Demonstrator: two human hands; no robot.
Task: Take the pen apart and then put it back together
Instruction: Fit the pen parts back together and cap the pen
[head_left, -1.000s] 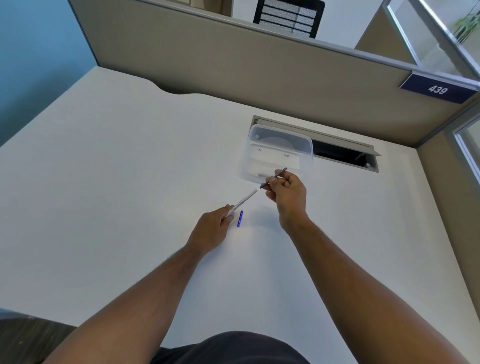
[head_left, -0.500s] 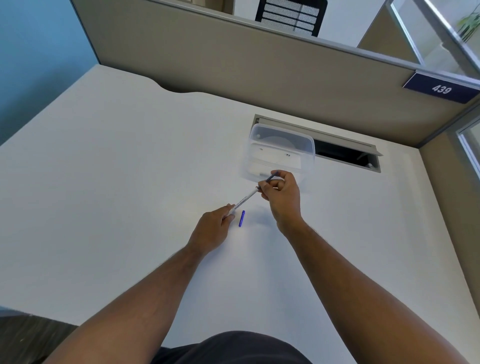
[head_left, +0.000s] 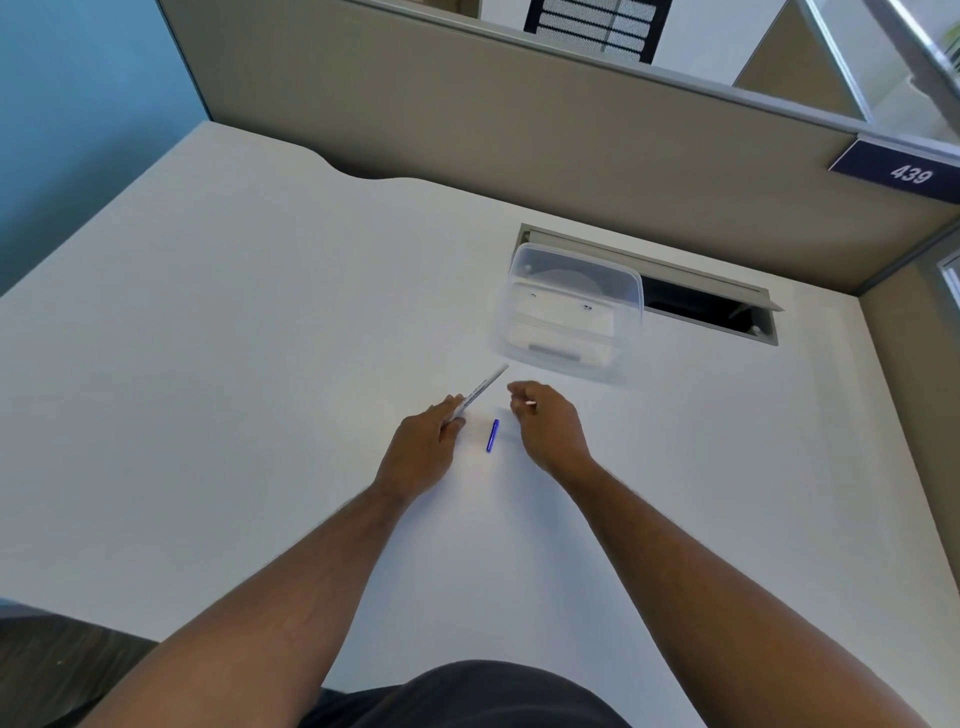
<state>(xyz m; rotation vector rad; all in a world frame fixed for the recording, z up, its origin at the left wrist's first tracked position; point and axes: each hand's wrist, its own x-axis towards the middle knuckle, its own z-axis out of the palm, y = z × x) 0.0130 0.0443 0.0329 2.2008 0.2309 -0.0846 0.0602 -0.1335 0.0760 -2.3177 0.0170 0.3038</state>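
My left hand (head_left: 423, 447) grips the lower end of the white pen barrel (head_left: 483, 387), which points up and to the right above the desk. No dark refill shows outside the barrel. My right hand (head_left: 548, 428) hovers just right of the barrel, apart from it, with its fingers loosely curled. A small pale sliver shows at its fingertips, and I cannot tell what it is. The blue pen cap (head_left: 492, 435) lies on the white desk (head_left: 260, 364) between my two hands, touched by neither.
A clear plastic container (head_left: 571, 312) stands just beyond my hands. Behind it is an open cable slot (head_left: 706, 309) in the desk. A beige partition wall (head_left: 467, 119) closes off the back and right side.
My right hand pushed the dark refill into the barrel, then let go and dropped back toward the cap. My left hand kept hold of the barrel.
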